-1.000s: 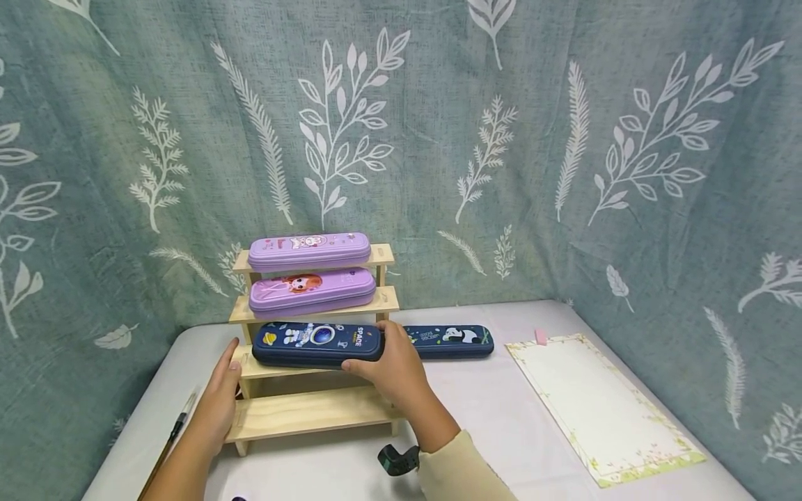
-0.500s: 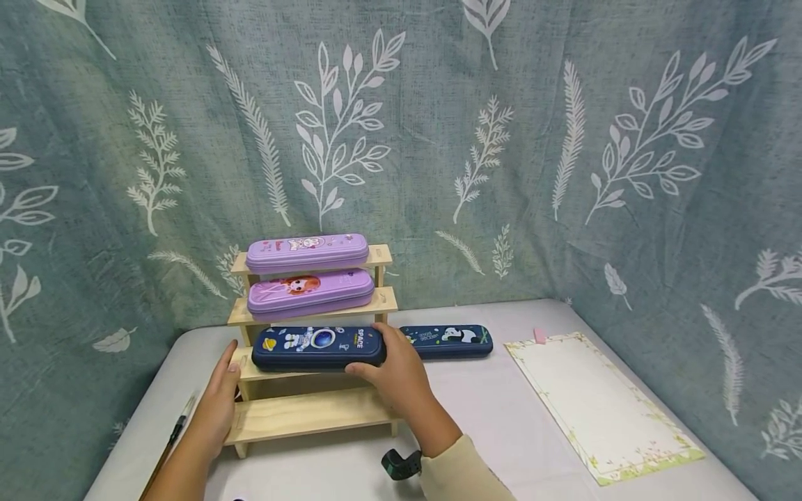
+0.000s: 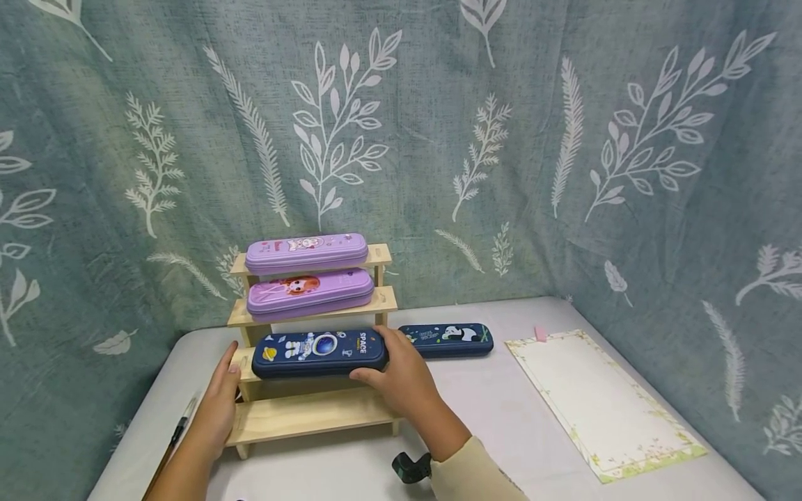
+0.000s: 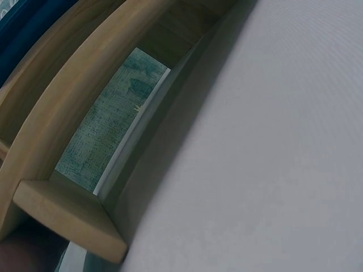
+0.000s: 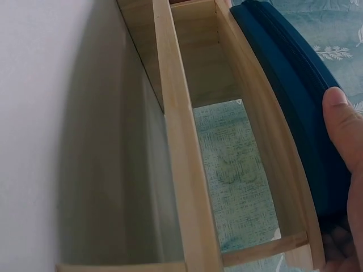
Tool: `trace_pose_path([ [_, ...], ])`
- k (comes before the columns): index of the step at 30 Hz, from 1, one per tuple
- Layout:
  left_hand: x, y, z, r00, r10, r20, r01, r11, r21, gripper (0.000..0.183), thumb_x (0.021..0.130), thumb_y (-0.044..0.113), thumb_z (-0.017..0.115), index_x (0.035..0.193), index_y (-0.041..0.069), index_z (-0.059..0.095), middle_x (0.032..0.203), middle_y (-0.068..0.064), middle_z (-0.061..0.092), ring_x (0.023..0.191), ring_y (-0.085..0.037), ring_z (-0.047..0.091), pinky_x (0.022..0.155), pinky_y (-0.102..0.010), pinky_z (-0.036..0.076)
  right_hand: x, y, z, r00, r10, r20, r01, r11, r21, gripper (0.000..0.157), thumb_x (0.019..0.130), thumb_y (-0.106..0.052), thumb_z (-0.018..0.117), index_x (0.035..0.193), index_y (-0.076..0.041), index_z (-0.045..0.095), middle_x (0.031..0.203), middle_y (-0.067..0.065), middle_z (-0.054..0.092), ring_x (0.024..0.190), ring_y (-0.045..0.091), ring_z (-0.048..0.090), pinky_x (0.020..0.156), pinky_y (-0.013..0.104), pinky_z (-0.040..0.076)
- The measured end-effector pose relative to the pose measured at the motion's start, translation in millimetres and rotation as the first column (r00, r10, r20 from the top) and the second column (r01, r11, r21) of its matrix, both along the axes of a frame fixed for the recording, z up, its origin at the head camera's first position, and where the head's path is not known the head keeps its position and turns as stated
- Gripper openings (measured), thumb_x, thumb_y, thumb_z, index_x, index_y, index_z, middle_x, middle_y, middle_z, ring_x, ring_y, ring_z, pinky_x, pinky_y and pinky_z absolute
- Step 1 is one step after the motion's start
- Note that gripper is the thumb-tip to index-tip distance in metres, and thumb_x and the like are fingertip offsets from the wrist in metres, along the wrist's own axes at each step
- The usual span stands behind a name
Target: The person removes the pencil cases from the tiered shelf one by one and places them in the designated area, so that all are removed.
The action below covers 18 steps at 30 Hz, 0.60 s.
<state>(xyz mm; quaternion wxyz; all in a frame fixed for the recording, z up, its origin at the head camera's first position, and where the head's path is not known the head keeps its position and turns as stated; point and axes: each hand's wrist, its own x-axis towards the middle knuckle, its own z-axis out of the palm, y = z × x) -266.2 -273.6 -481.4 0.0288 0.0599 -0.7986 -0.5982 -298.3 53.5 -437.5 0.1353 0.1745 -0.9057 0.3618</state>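
A navy pencil case (image 3: pixel 319 350) printed with an astronaut and the word SPACE is at the third tier down of a wooden tiered rack (image 3: pixel 313 417). My right hand (image 3: pixel 404 372) grips its right end, thumb on the front side and fingers behind. In the right wrist view the thumb lies on the blue case (image 5: pixel 306 119) near its zipper, right beside the shelf edge. My left hand (image 3: pixel 216 403) touches the rack's left side with its fingers extended. Two purple pencil cases, one with a bunny-like print (image 3: pixel 307 252) and one with a girl print (image 3: pixel 310 292), lie on the upper tiers.
A navy panda pencil case (image 3: pixel 447 341) lies behind the right hand. Cream bordered paper (image 3: pixel 601 396) with a pink tab (image 3: pixel 541 334) lies at the right on the white table (image 3: pixel 489 410). A brush (image 3: pixel 172 445) lies left of the left arm. Patterned curtains (image 3: pixel 426 139) surround the table.
The astronaut pencil case has shifted slightly down in the head view, toward the person, showing more of its printed top. My right hand has moved with it; the left stays at the rack's side.
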Motion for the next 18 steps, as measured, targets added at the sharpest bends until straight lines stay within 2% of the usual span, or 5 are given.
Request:
trace_pose_path([
  [6,0.2,-2.0,-2.9,0.999,-0.02,-0.03,0.02,1.0,0.01,0.061,0.113,0.051,0.014,0.168,0.037,-0.007,0.177,-0.004,-0.01,0.162,-0.038,-0.012,0.127,-0.068,-0.004,4.1,8.1,3.5,0.999,-0.014,0.035,0.014,1.0,0.006,0.093,0.076,-0.055,0.09,0.153,-0.019,0.051,0.146,0.006,0.059,0.133,0.028,0.059,0.109,0.053,0.051],
  [10,0.2,-2.4,-2.2,0.999,-0.022,-0.04,0.023,1.0,0.009,0.062,0.113,0.052,0.014,0.169,0.037,-0.007,0.177,-0.004,-0.009,0.162,-0.038,-0.011,0.127,-0.068,-0.004,4.7,13.8,5.7,0.999,-0.001,0.032,0.001,1.0,0.001,0.094,0.076,-0.054,0.09,0.153,-0.018,0.051,0.149,0.007,0.058,0.137,0.029,0.057,0.112,0.053,0.049],
  [18,1.5,-1.2,0.3,0.999,-0.025,-0.037,0.026,0.999,0.026,0.062,0.112,0.053,0.014,0.168,0.037,-0.008,0.177,-0.003,-0.01,0.162,-0.036,-0.012,0.127,-0.067,-0.005,6.8,21.4,1.4,1.0,0.012,0.017,-0.011,0.998,-0.063,0.094,0.075,-0.049,0.093,0.152,-0.016,0.052,0.152,0.008,0.056,0.141,0.031,0.053,0.116,0.054,0.046],
])
